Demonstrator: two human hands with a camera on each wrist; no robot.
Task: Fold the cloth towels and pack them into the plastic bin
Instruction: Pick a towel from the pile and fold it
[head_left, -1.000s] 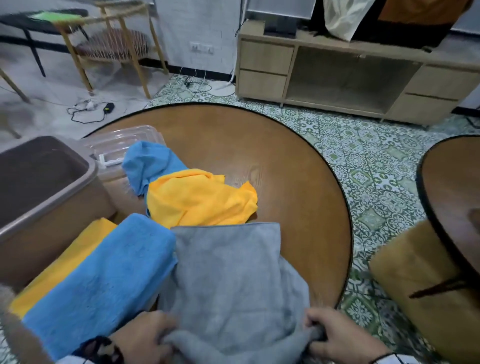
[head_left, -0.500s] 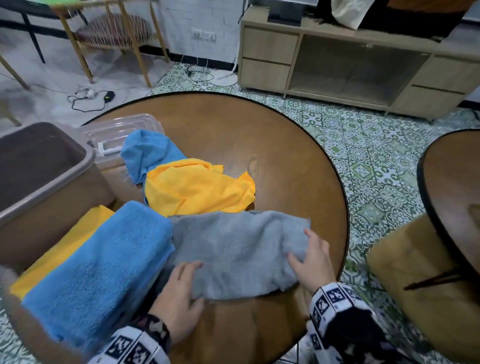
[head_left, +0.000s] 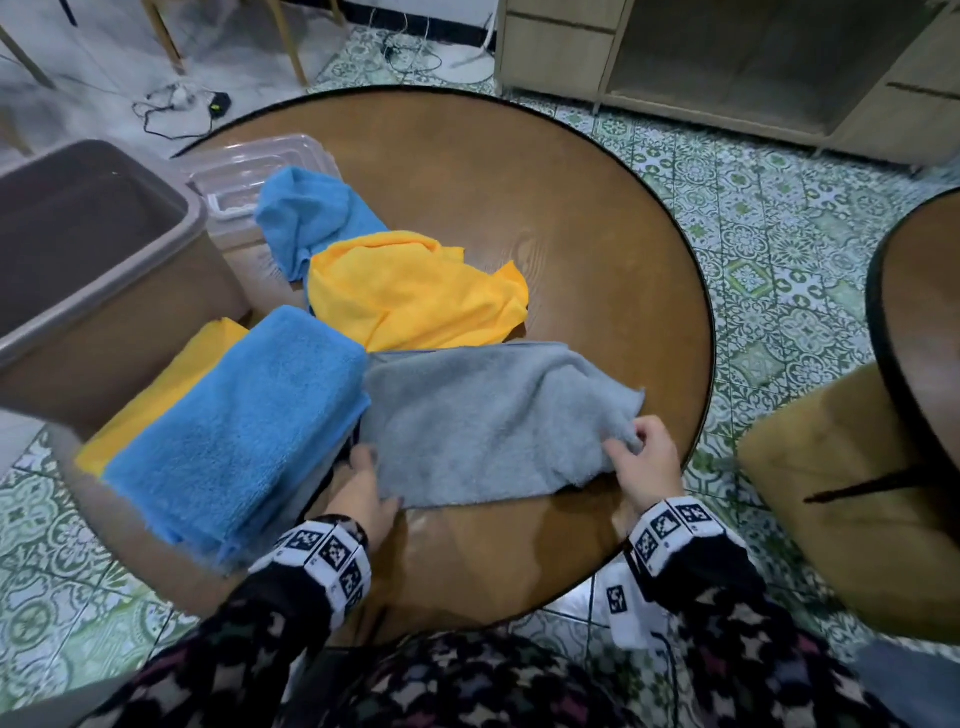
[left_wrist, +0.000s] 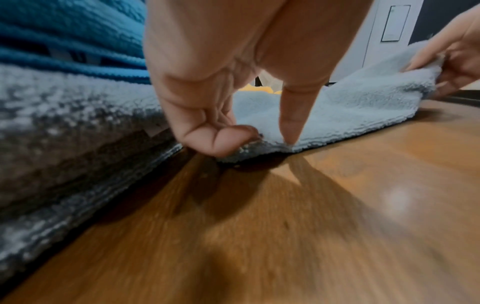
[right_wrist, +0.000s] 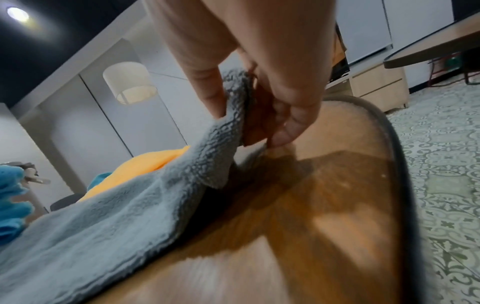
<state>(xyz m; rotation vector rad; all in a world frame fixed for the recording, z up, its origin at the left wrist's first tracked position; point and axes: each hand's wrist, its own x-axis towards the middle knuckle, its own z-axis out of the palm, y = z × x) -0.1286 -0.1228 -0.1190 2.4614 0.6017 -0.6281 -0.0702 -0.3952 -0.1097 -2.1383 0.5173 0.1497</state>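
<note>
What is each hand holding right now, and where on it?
Both hold the grey towel: right hand pinches its right end, left hand its near left corner.

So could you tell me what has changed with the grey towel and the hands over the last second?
The grey towel went from spread open to folded in half. The right hand, flat on it half a second ago, now pinches and lifts its right end; the left hand now pinches the near left corner. The other towels and the bin stayed put.

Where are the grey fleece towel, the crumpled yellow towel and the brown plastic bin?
grey fleece towel (head_left: 488, 415), head view, middle of its top surface.
crumpled yellow towel (head_left: 415, 291), head view, centre of the heap.
brown plastic bin (head_left: 195, 208), head view, rim corner.
</note>
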